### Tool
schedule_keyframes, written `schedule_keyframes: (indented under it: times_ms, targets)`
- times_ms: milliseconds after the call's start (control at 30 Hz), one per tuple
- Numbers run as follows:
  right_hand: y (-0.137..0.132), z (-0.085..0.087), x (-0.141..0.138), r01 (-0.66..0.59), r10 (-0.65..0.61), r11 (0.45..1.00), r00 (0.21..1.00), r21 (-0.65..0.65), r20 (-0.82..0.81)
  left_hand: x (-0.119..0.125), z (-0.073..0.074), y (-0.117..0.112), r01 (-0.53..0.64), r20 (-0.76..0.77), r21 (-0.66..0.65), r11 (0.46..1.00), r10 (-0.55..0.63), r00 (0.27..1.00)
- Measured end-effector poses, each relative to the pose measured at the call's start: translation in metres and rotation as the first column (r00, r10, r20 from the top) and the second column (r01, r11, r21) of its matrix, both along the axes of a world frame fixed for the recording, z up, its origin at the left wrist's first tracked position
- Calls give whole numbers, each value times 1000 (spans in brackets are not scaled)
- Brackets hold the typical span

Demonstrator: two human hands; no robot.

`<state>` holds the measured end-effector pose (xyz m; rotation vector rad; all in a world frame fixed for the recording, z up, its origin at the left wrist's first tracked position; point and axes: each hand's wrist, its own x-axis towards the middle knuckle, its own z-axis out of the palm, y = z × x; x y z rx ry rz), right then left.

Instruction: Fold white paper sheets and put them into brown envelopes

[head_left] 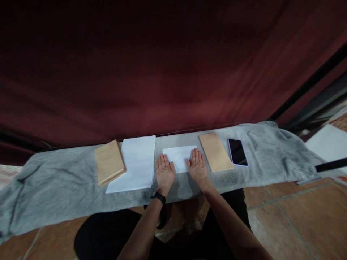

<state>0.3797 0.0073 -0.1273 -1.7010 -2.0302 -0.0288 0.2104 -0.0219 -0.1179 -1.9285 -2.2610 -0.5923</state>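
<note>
Neither hand grips: left hand (165, 174) and right hand (197, 167) lie flat, fingers extended, over opposite sides of a small white paper (180, 153), between far and near edges of the gray cloth-covered surface (65, 180). Toward its left end: white sheets (138, 162), brown envelopes (108, 160). Toward its right: another brown envelope (216, 152), smartphone (238, 152).

The only view looks forward and steeply down from the person's head, near enough that the bare left hand (165, 175) and bare right hand (197, 168) sit just below centre. It spans the long grey-cloth-draped counter (59, 180), with dark red hanging fabric (173, 72) above and brown tiled floor (298, 216) below.
</note>
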Motion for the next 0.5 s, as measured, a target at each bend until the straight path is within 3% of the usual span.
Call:
schedule_keyframes:
  times_ms: [233, 500]
  targets:
    - [-22, 2, 9, 16, -15, 1000, 999, -17, 46, -2, 0, -17, -3, -21, 27, 1000, 3, 1000]
    - [-52, 8, 12, 5, -5, 1000, 1000, 1, -2, 0, 10, -34, 29, -21, 47, 999, -28, 999]
